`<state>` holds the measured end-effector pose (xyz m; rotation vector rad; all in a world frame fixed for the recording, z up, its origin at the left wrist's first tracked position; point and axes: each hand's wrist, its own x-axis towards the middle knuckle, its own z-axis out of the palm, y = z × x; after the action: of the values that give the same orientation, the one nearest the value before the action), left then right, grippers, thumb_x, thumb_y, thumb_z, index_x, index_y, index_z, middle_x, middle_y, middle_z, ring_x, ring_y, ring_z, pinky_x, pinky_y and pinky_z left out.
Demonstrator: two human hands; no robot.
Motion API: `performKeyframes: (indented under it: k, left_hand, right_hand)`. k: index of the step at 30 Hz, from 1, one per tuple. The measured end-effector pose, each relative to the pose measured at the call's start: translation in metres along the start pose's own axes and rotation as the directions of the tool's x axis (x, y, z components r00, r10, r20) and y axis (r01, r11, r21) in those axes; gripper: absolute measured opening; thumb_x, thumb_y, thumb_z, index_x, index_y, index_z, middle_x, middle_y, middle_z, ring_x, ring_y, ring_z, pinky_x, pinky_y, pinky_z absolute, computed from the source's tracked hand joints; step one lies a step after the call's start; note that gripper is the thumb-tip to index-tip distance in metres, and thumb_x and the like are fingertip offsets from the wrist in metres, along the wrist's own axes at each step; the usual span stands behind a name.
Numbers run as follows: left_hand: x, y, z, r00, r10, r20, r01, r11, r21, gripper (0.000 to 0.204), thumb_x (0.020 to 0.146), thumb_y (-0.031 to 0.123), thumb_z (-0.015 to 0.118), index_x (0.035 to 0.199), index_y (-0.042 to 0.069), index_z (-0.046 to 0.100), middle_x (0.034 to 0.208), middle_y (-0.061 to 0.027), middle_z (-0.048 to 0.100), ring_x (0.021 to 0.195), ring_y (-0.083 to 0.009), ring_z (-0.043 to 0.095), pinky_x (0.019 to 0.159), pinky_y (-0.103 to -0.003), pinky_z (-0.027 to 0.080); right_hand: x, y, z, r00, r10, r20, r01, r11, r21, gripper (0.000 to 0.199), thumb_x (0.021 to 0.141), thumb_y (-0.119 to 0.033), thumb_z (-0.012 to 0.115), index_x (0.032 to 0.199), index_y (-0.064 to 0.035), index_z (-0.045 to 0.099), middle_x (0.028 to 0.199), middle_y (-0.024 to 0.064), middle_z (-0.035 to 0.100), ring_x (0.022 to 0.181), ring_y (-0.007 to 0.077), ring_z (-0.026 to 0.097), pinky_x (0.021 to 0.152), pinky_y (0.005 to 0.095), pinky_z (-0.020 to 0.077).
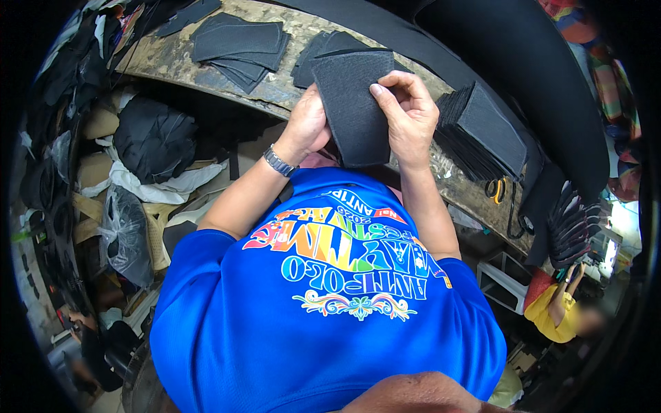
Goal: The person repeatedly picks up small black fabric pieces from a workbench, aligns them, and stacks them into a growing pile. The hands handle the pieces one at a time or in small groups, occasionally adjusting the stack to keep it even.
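Observation:
A dark grey, felt-like cut panel [352, 110], wider at the top than at the bottom, is held up in front of my chest at the bench edge. My left hand [310, 124] is closed on its left edge, with most of the fingers hidden behind it. At its upper right edge, the thumb and bent fingers of my right hand [407, 113] pinch the panel. Just beyond it lie more dark panels [323, 49], partly covered by the held one. A thick stack of similar panels [492, 131] sits to the right of my right hand.
The worn wooden workbench [165, 65] carries a fanned pile of dark panels [237, 40] at left. Orange-handled scissors [496, 191] lie near its right edge. A large black sheet [513, 76] curves behind. Bagged scraps [155, 138] fill the lower left; a person in yellow [556, 316] is at right.

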<state>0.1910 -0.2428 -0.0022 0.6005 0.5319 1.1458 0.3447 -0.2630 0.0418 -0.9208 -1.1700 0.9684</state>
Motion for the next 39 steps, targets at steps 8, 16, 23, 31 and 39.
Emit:
performKeyframes:
  k: [8, 16, 23, 31, 39]
  left_hand:
    - [-0.001, -0.001, -0.005, 0.996, 0.013, 0.087, -0.005, 0.996, -0.087, 0.041, 0.107, 0.025, 0.037, 0.135, -0.001, 0.05, 0.135, -0.0138, 0.056, 0.124, -0.0231, 0.055, 0.108, -0.038, 0.042]
    - [-0.002, 0.008, 0.008, 0.994, 0.037, 0.104, -0.022, 0.99, -0.137, 0.048, 0.108, 0.035, 0.034, 0.139, 0.0, 0.046, 0.136, -0.0136, 0.055, 0.127, -0.0224, 0.051, 0.11, -0.04, 0.04]
    - [-0.005, 0.006, 0.01, 0.998, 0.063, -0.021, -0.063, 0.998, 0.022, 0.033, 0.103, 0.021, 0.052, 0.129, 0.0, 0.054, 0.126, -0.0111, 0.062, 0.115, -0.0183, 0.059, 0.101, -0.034, 0.047]
    - [-0.006, 0.006, 0.013, 0.986, 0.165, -0.012, -0.165, 0.985, 0.048, 0.03, 0.103, 0.018, 0.052, 0.126, 0.001, 0.057, 0.122, -0.0112, 0.064, 0.109, -0.0179, 0.063, 0.097, -0.034, 0.049]
    - [-0.004, 0.031, -0.008, 0.971, -0.006, 0.24, -0.122, 0.848, 0.515, 0.03, 0.101, 0.016, 0.054, 0.126, 0.0, 0.059, 0.117, -0.0122, 0.066, 0.109, -0.019, 0.064, 0.097, -0.031, 0.049]
  right_hand:
    - [0.0, 0.012, 0.005, 0.997, 0.018, -0.079, -0.024, 0.996, -0.081, 0.012, 0.088, 0.003, 0.068, 0.099, -0.0008, 0.063, 0.091, -0.0005, 0.061, 0.083, 0.0047, 0.055, 0.074, 0.0192, 0.0456]
    - [0.0, 0.017, 0.006, 0.994, -0.06, -0.092, 0.044, 0.984, -0.171, 0.012, 0.088, 0.003, 0.068, 0.099, -0.0003, 0.063, 0.091, -0.0006, 0.061, 0.082, 0.0049, 0.056, 0.073, 0.02, 0.0462]
    - [-0.001, 0.02, 0.008, 0.992, -0.1, -0.082, 0.068, 0.943, -0.326, 0.017, 0.087, 0.001, 0.069, 0.102, -0.0006, 0.062, 0.094, 0.0016, 0.06, 0.084, 0.0067, 0.055, 0.073, 0.0213, 0.0447]
    - [-0.004, -0.001, 0.007, 0.967, 0.239, -0.084, -0.233, 0.97, 0.072, 0.025, 0.093, -0.008, 0.067, 0.115, 0.0017, 0.06, 0.101, 0.0011, 0.061, 0.091, 0.0069, 0.055, 0.082, 0.0221, 0.0458]
    - [0.047, -0.152, -0.162, 0.997, 0.08, -0.022, -0.081, 0.887, -0.455, 0.029, 0.094, -0.009, 0.06, 0.12, 0.0052, 0.062, 0.107, 0.0064, 0.068, 0.1, 0.0119, 0.063, 0.093, 0.0246, 0.0453]
